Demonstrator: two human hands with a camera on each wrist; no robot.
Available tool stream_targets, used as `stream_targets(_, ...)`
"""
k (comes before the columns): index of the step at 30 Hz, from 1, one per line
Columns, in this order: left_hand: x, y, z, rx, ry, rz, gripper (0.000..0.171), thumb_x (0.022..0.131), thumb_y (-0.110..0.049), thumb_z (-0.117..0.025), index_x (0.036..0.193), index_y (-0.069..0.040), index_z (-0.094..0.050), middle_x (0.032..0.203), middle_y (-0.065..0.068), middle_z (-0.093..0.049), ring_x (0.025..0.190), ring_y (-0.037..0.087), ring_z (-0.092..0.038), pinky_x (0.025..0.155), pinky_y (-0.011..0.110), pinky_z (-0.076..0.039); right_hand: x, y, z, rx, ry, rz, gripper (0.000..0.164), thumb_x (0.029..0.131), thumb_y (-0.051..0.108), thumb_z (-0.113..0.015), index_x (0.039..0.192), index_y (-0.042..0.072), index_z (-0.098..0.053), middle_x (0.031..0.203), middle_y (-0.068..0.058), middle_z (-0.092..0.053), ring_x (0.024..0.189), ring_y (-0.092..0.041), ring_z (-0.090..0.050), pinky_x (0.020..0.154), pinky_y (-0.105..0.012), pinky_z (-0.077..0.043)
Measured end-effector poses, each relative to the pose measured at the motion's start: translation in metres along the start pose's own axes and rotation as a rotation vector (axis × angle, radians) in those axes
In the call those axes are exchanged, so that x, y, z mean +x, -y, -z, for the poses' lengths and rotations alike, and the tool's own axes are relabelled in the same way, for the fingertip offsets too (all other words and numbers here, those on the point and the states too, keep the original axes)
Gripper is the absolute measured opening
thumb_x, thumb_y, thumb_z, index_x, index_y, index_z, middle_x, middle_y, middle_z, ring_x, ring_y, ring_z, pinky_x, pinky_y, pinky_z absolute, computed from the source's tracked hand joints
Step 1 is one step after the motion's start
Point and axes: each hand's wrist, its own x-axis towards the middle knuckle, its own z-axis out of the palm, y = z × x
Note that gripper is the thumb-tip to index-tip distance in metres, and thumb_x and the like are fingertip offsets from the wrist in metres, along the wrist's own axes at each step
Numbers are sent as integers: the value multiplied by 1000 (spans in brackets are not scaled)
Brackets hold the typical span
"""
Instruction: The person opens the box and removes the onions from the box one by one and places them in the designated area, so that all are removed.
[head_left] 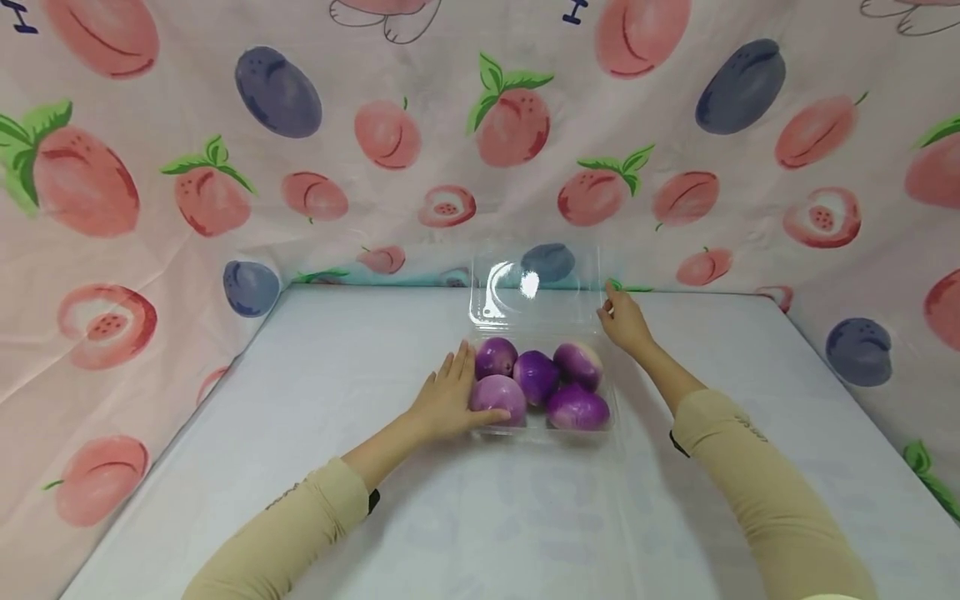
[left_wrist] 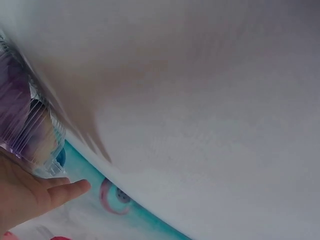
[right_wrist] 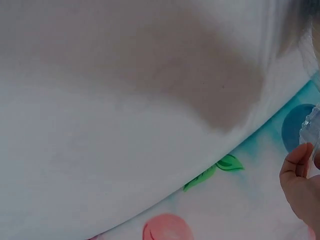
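Note:
A clear plastic clamshell box (head_left: 537, 431) sits on the table in the head view, holding several round, glossy purple vegetables (head_left: 536, 377) with paler patches, like turnips. Its transparent lid (head_left: 491, 304) stands raised at the back. My left hand (head_left: 444, 402) rests along the box's left side, fingers straight, thumb reaching over the front left vegetable. With thumb and fingertips, my right hand (head_left: 627, 323) pinches the lid's right edge; the right wrist view shows the hand (right_wrist: 300, 182) on the thin plastic. In the left wrist view, the ribbed box wall (left_wrist: 47, 145) is beside the left fingers.
A white-covered table (head_left: 360, 333) spreads around the box. Behind and at both sides hangs a pale pink cloth (head_left: 442, 92) printed with peaches and dark plums; it meets the table's back edge close behind the lid.

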Motion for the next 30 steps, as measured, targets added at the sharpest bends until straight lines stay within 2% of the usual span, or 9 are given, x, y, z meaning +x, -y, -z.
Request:
stream_targets(2,-2,-1,-1,5,-2,3,114,79,-73,-53,150,2,-4,158,17,2,144,41,-10,111,61,-22,-1,-2,-2,-14,30,-14,51,90,-5,-46,134,-25,-27,96,-33,-53,70,-31,-53,62,-31,-43)
stream_targets(7,-5,-3,-3,5,2,8,116,78,-72,-54,149,3,-4,158,18,1,144,41,-11,111,61,-22,-5,-4,-9,-22,129,-58,47,92,-2,-36,133,-25,-28,96,-35,-48,57,-15,-38,53,-23,-34)
stream_targets(9,-6,-4,-4,4,2,8,116,77,-72,-55,149,3,-5,158,18,1,144,41,-13,111,61,-23,-7,-5,-11,-33,161,-82,46,93,-1,-32,133,-24,-30,100,-38,-47,57,-12,-33,52,-22,-31)
stream_targets(15,-7,-6,-2,-6,26,17,120,74,-74,-58,150,2,-5,158,17,2,142,42,-19,108,62,-27,-10,-4,-16,-67,181,-123,45,95,0,-28,134,-21,-33,113,-44,-45,65,-20,-36,56,-29,-35)
stream_targets(19,-8,-7,-1,-28,37,18,122,72,-74,-59,150,2,-3,158,19,4,137,43,-30,102,58,-38,-10,-3,-20,-96,177,-147,43,97,1,-29,134,-19,-35,112,-41,-47,69,-25,-42,60,-34,-41)
stream_targets(24,-7,-9,-3,-74,44,21,126,70,-76,-59,149,3,0,158,19,7,131,44,-39,93,52,-48,-11,-4,-22,-160,108,-145,41,97,4,-31,131,-15,-43,112,-39,-49,77,-35,-52,71,-48,-49)
stream_targets(30,-6,-9,-3,-69,54,59,128,69,-78,-59,150,0,2,158,15,9,132,44,-39,93,53,-48,-17,1,-22,-210,-50,-58,34,96,6,-41,122,-11,-55,108,-33,-56,76,-38,-60,64,-47,-52)
